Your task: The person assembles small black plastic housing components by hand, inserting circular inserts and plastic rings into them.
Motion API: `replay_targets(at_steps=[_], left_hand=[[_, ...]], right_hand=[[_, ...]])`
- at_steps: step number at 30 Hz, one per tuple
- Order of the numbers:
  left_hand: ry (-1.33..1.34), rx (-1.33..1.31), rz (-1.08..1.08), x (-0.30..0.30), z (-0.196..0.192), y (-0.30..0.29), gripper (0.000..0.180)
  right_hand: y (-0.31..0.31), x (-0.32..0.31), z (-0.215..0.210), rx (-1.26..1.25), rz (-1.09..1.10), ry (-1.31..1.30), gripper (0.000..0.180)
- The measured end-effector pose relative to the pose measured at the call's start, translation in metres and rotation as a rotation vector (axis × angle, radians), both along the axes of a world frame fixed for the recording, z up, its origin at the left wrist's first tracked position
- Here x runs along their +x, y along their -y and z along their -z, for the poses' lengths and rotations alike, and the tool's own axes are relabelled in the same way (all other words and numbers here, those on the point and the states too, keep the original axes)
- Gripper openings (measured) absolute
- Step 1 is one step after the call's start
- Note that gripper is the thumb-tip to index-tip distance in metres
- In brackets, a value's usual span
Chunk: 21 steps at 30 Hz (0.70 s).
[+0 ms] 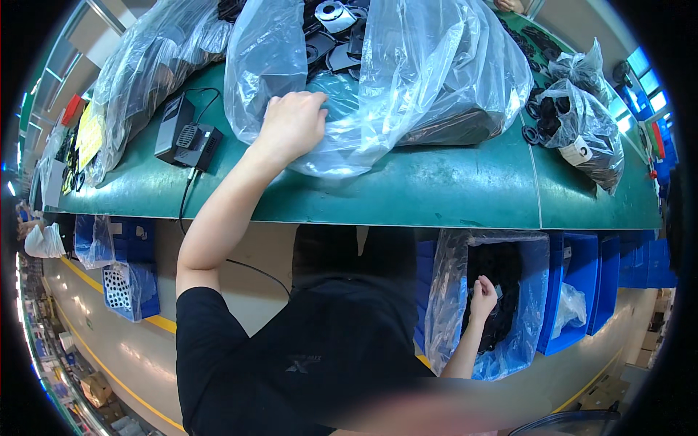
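Green tabletop (436,185) is stretching out under both sides of the worker's left hand (297,125), with a small black device (198,147) sitting to that hand's left. From where I am standing, the left hand is lying over the near part of a large clear bag (407,109), its fingers bending loosely downward. They are seeming to touch the plastic, but I cannot tell whether they are pinching it.

Dark parts (318,49) are showing through the bag's gap just beyond the left hand, slightly to its right, and a silver-faced part (334,16) is lying farther out on top. That gap is running lengthwise away from the fingers, and the left hand is clearly the nearer one. Well behind it, low and to its right, the right hand (484,296) is hanging over black pieces (509,261) in a plastic-lined blue bin (536,287); its fingers are bunching nearly closed, and whether they are gripping anything I cannot see.

Folds of plastic are covering much of the heap, the top edge is cutting off its far end, and the bin's pieces are blurring into one dark mass.
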State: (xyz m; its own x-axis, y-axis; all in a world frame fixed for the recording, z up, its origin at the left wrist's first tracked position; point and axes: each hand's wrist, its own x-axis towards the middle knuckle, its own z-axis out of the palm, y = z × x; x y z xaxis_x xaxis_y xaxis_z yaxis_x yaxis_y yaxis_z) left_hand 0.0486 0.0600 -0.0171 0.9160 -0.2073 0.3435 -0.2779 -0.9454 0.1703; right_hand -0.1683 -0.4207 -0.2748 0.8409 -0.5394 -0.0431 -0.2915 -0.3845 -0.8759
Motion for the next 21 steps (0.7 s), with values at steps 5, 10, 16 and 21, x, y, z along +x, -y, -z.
replay_targets(at_steps=[5,10,16,21], left_hand=[[0.071,0.075,-0.096,-0.014,-0.014,-0.011,0.021],[0.171,0.032,-0.223,-0.024,-0.011,-0.026,0.023],[0.303,0.036,-0.235,-0.037,-0.003,-0.035,0.036],[0.330,-0.063,-0.265,-0.054,0.007,-0.051,0.043]], right_hand=[[-0.014,0.010,-0.015,-0.038,-0.094,0.063,0.017],[-0.039,0.018,-0.042,0.025,-0.205,0.074,0.015],[-0.074,0.022,-0.094,0.000,-0.424,0.032,0.014],[-0.114,0.037,-0.171,-0.025,-0.715,0.123,0.016]])
